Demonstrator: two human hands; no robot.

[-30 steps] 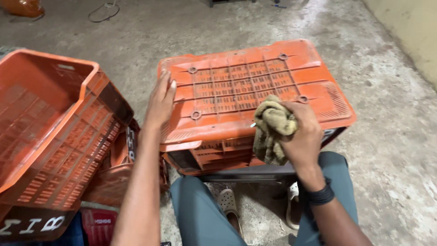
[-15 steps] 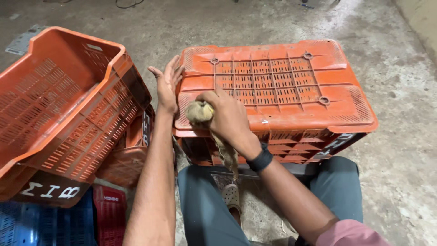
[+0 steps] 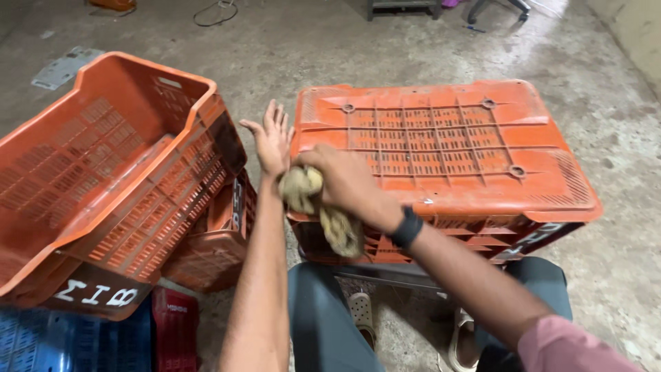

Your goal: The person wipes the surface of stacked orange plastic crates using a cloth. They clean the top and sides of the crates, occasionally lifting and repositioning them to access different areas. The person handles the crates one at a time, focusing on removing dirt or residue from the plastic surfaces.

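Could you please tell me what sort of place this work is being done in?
Probably a storeroom or workshop: a bare concrete floor, stacked orange crates, and an upturned crate that the right hand wipes with a rag.

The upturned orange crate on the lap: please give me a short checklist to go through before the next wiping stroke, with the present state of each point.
1. Cloth in grip: ok, the right hand is closed on it at the near left corner of the upturned crate.
2. Crate steadied: ok, the left hand lies open against its left edge.
3. Crate support: cannot tell, it seems to rest on the knees, but the contact is hidden.
4. Crate top free of loose things: ok, nothing lies on it.
5. Room on the left: not ok, the tilted empty crate stands close beside the left hand.
6. Dirt left on top: cannot tell.
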